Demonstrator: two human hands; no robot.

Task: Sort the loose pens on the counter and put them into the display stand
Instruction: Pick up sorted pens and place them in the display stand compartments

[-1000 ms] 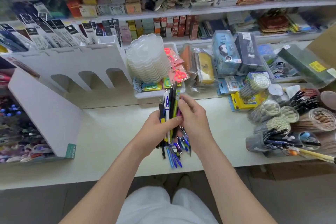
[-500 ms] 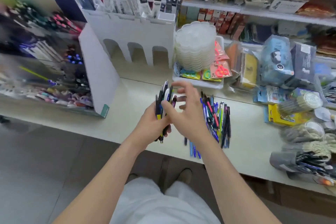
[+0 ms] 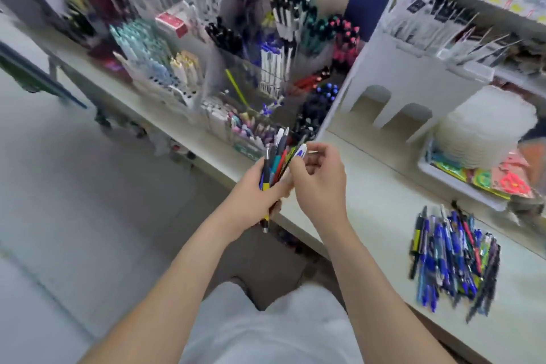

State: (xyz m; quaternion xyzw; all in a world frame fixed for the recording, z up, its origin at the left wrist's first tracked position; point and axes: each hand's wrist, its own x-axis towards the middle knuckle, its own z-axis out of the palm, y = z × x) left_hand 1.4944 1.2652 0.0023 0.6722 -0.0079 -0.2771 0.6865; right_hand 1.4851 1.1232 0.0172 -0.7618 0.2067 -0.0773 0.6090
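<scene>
View swung left; display stand (image 3: 266, 68) now ahead. My left hand (image 3: 254, 186) grips pen bunch (image 3: 276, 161) just before stand, right hand (image 3: 322, 177) pinches white pen (image 3: 301, 153) top. Pens light, stiff, slippery: I would hold mid-barrel. Loose pile (image 3: 452, 260) right of stand.

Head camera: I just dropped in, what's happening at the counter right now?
A person stands at a shop counter sorting pens. The left hand grips a bundle of pens upright, and the right hand pinches a white and blue pen at the top of that bundle. The display stand, already holding many pens, is just beyond the hands. A pile of loose pens lies on the counter to the right, not yet sorted.
</scene>
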